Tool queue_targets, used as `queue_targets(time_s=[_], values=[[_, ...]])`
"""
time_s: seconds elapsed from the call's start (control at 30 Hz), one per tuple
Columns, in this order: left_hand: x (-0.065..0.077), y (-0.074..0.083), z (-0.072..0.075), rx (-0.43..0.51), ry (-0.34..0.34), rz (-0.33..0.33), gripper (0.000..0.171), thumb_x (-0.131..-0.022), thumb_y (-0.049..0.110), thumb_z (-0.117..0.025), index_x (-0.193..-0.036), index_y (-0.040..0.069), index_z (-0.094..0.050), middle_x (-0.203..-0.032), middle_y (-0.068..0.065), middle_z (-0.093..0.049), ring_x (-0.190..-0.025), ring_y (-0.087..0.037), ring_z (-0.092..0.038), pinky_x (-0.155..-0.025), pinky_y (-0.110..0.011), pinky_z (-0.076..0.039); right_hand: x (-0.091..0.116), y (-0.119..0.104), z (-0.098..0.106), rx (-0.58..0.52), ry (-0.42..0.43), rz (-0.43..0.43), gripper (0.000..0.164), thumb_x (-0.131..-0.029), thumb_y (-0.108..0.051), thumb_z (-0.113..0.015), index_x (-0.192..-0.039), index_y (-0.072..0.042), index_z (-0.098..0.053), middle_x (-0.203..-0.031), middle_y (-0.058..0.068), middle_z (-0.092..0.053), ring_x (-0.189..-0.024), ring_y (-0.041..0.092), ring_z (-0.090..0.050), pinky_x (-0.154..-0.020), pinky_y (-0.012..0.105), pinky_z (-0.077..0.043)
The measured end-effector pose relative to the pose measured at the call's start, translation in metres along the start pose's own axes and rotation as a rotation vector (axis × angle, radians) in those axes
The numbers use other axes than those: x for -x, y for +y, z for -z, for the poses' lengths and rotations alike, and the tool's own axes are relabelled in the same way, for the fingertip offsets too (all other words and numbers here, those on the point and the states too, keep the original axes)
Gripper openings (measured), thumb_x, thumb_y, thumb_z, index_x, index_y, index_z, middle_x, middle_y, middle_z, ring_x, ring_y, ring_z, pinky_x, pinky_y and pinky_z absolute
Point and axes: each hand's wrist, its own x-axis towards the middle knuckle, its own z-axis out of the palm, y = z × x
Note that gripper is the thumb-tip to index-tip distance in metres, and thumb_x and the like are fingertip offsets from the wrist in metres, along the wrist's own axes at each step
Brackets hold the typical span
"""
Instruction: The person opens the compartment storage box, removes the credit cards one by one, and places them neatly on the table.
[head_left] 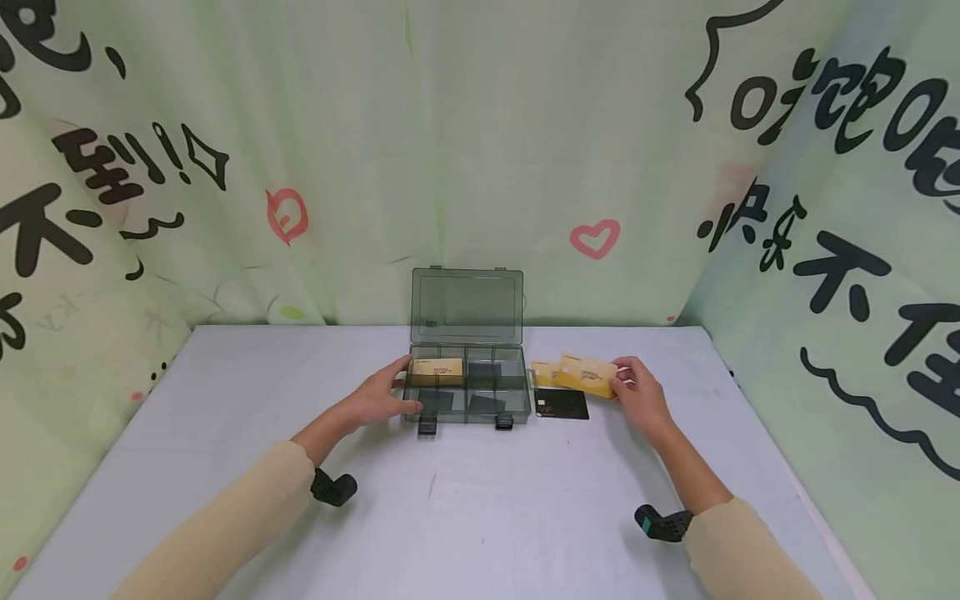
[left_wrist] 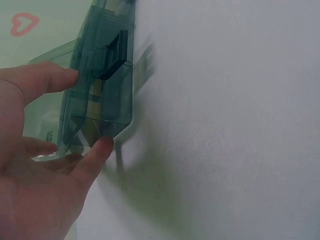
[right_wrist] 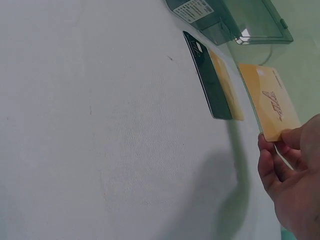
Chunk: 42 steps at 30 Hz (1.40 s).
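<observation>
My left hand (head_left: 377, 395) holds the left side of a see-through grey plastic organizer box (head_left: 465, 408). In the left wrist view its thumb lies at the front of the box (left_wrist: 112, 102), with the other fingers against the side wall. The lid (head_left: 467, 307) stands raised at the back. Inside, yellow cards (head_left: 438, 369) sit in the back left compartment, and dark cards (head_left: 487, 404) lie in others. To the right of the box, my right hand (head_left: 641, 398) pinches a yellow card (right_wrist: 270, 100) by its edge, lifted above the table.
Beside the box lie a black card (head_left: 562, 404) marked VIP and another yellow card (head_left: 543, 372), partly hidden. Two front latches (head_left: 427, 426) of the box hang open. A printed curtain (head_left: 480, 150) surrounds the white table (head_left: 480, 517) at the back and sides.
</observation>
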Motion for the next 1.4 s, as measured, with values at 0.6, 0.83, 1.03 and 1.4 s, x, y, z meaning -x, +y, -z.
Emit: queue_targets(time_s=[0.6, 0.83, 1.03, 1.4], values=[[0.0, 0.001, -0.002, -0.006, 0.011, 0.026, 0.09, -0.087, 0.02, -0.069, -0.156, 0.01, -0.012, -0.162, -0.017, -0.017, -0.142, -0.04, -0.032, -0.112, -0.058, -0.033, -0.007, 0.017, 0.011, 0.074, 0.041, -0.031, 0.03, -0.1, -0.007, -0.047, -0.129, -0.001, -0.046, -0.115, 0.021, -0.053, -0.102, 0.031, -0.055, -0.068, 0.016, -0.049], [-0.001, 0.0, -0.002, 0.003, 0.013, 0.027, 0.091, -0.087, 0.02, -0.069, -0.157, 0.012, -0.011, -0.162, -0.015, -0.016, -0.143, -0.039, -0.032, -0.112, -0.057, -0.032, -0.01, 0.02, 0.016, 0.098, 0.046, -0.064, 0.033, -0.101, -0.008, -0.045, -0.134, -0.001, -0.043, -0.117, 0.022, -0.052, -0.105, 0.033, -0.054, -0.074, 0.022, -0.051], [-0.001, 0.0, -0.001, -0.006, 0.013, 0.033, 0.091, -0.088, 0.02, -0.069, -0.157, 0.012, -0.01, -0.162, -0.017, -0.016, -0.142, -0.039, -0.033, -0.112, -0.056, -0.033, -0.012, 0.022, 0.018, 0.129, 0.057, -0.091, 0.033, -0.102, -0.009, -0.042, -0.134, -0.001, -0.042, -0.118, 0.023, -0.051, -0.104, 0.033, -0.052, -0.075, 0.025, -0.048], [0.0, 0.0, -0.001, 0.007, 0.013, 0.039, 0.091, -0.087, 0.021, -0.069, -0.157, 0.013, -0.011, -0.162, -0.016, -0.017, -0.142, -0.038, -0.033, -0.111, -0.056, -0.035, -0.019, 0.027, 0.018, 0.205, 0.084, -0.102, 0.036, -0.099, -0.009, -0.046, -0.134, -0.001, -0.045, -0.113, 0.022, -0.053, -0.101, 0.032, -0.054, -0.073, 0.029, -0.047]])
